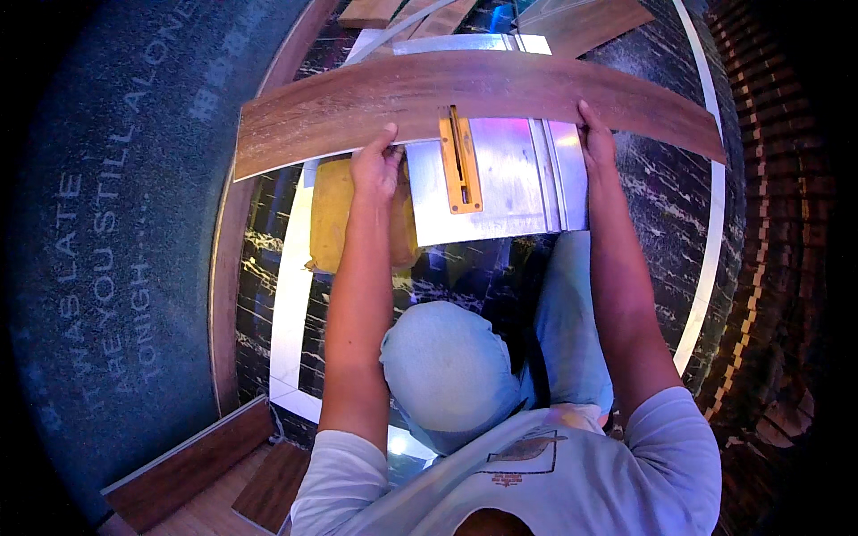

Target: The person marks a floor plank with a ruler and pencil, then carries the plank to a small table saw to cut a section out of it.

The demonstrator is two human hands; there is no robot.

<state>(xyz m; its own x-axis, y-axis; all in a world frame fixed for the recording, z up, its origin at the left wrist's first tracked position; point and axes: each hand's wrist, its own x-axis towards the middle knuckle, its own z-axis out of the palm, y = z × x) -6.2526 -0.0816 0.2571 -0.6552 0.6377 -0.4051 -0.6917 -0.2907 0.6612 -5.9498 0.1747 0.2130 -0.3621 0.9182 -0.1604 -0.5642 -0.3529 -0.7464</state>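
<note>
A long brown wood-grain floor plank (500,82) lies crosswise over the silver top of a table saw (509,188). My left hand (377,165) grips its near edge left of the saw top, thumb on the upper face. Near the saw's right side, my right hand (596,141) holds the same edge, thumb up and fingers mostly hidden below. The plank covers the far end of the yellow blade insert (461,170), which has a dark slot. Whether the plank rests on the metal or hovers just above it, I cannot tell.
Several plank pieces (590,25) lie beyond the saw. A yellow-brown block-like object (344,214) stands left of it. More brown boards (192,464) sit at lower left. The floor is black marble-patterned with white strips (290,330); a dark wall (116,223) rises at left.
</note>
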